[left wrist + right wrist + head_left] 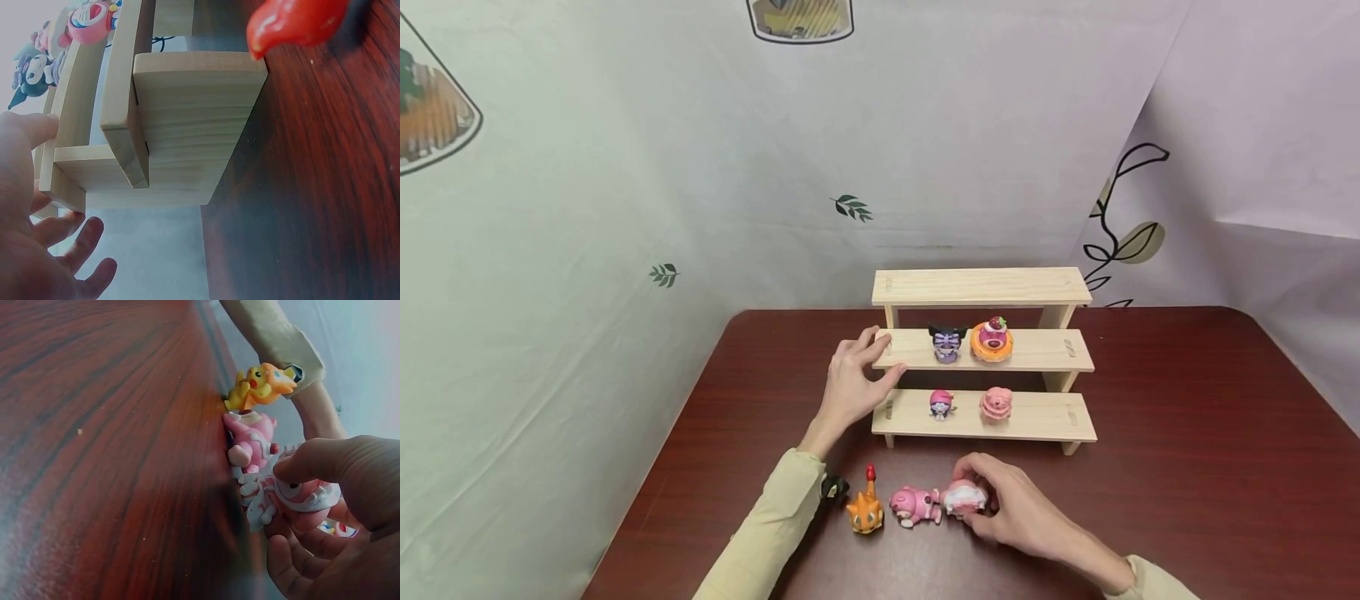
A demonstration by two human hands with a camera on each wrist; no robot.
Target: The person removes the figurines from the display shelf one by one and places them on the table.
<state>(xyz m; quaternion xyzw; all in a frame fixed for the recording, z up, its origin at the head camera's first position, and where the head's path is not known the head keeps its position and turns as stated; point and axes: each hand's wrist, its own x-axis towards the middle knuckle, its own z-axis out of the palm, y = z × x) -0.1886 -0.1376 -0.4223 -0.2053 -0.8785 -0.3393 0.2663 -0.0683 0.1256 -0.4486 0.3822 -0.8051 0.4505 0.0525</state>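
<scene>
My left hand (pixel 855 379) holds the left end of the middle board of a three-tier wooden display shelf (pixel 981 287). In the left wrist view its thumb lies along one edge of the board, with fingers around the end. My right hand (pixel 1018 508) grips a pink-and-white figurine (pixel 306 494) between thumb and fingers, low over the table in front of the shelf. Just left of that figurine lies a pink figurine (pixel 916 505). Farther left is an orange figurine (pixel 866 510) with a red-tipped tail, and a dark figurine (pixel 833 487) partly hidden by my left sleeve.
The middle board bears a black-and-purple figurine (pixel 947 343) and a figurine in an orange ring (pixel 992 340). On the lowest board stand a pink-hatted figurine (pixel 941 404) and a pink rose-shaped figurine (pixel 996 404). Pale patterned sheeting (pixel 760 150) borders the dark red table (pixel 1187 433).
</scene>
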